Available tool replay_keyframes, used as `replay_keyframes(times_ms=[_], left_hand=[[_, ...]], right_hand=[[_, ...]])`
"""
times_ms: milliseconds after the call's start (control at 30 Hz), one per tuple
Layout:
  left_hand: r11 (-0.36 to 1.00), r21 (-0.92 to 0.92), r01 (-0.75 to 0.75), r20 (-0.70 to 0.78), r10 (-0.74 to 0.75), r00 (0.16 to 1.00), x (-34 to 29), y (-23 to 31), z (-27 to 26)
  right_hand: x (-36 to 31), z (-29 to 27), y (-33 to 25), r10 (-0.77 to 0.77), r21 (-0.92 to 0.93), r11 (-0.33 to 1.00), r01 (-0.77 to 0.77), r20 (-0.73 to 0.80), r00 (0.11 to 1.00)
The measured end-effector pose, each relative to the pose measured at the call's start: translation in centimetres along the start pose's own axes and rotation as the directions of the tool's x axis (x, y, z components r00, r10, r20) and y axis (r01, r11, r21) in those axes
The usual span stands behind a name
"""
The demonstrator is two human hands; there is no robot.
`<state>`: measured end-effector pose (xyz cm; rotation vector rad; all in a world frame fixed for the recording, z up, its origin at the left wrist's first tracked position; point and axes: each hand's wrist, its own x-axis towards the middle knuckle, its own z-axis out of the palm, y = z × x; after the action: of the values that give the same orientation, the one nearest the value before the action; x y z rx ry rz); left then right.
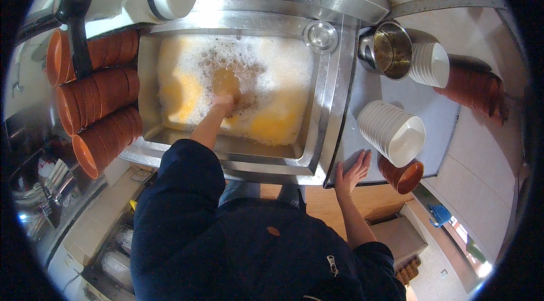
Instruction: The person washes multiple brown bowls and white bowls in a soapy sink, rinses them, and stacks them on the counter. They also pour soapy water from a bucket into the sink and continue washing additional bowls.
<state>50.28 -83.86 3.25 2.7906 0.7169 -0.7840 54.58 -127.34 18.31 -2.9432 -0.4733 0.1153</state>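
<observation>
My left hand point(224, 101) is down in the sink point(326, 102), wrist-deep in foam point(272, 74). The fingers sit against a brown bowl point(226, 81) in the middle of the suds, but I cannot tell if they clamp it or just press on it (foam hides the fingertips). My right hand point(352, 172) lies flat and open, holding nothing, on the steel counter edge point(396, 100) right of the sink, just beside a stack of white bowls point(394, 131).

To do it well, I judge: keep the bowl low in the water, grip the rim firmly since it is soapy and slick, brace with the right palm.

The sink is brushed steel, square, with yellowish patches under white bubbles. Rows of orange-brown bowls point(93, 97) lie nested on their sides at left, smooth and glossy. A steel pot point(391, 49) and a second white stack point(432, 64) stand behind, with one brown bowl point(403, 175) near my right hand.
</observation>
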Motion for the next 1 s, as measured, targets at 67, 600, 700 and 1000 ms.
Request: replay_keyframes(times_ms=[67, 600, 700, 1000], left_hand=[[1.000, -0.026, -0.002, 0.007, 0.002, 1.000, 0.0, -0.2, 0.4], [0.974, 0.222, 0.047, -0.288, 0.020, 0.957, -1.0, 0.9, -1.3], [0.988, 0.123, 0.091, -0.251, -0.057, 0.966, 0.0, 0.9, -0.7], [0.997, 0.003, 0.082, -0.193, -0.080, 0.978, 1.1, 0.0, 1.0]], right_hand=[[0.0, 0.0, 0.0, -0.003, -0.003, 1.000, 0.003, -0.002, 1.000], [-0.2, 0.2, 0.2, -0.013, 0.002, 1.000, 0.013, -0.009, 1.000], [-0.2, 0.2, 0.3, -0.015, 0.009, 1.000, 0.015, -0.014, 1.000], [-0.1, 0.2, 0.2, -0.006, 0.010, 1.000, 0.007, -0.021, 1.000]])
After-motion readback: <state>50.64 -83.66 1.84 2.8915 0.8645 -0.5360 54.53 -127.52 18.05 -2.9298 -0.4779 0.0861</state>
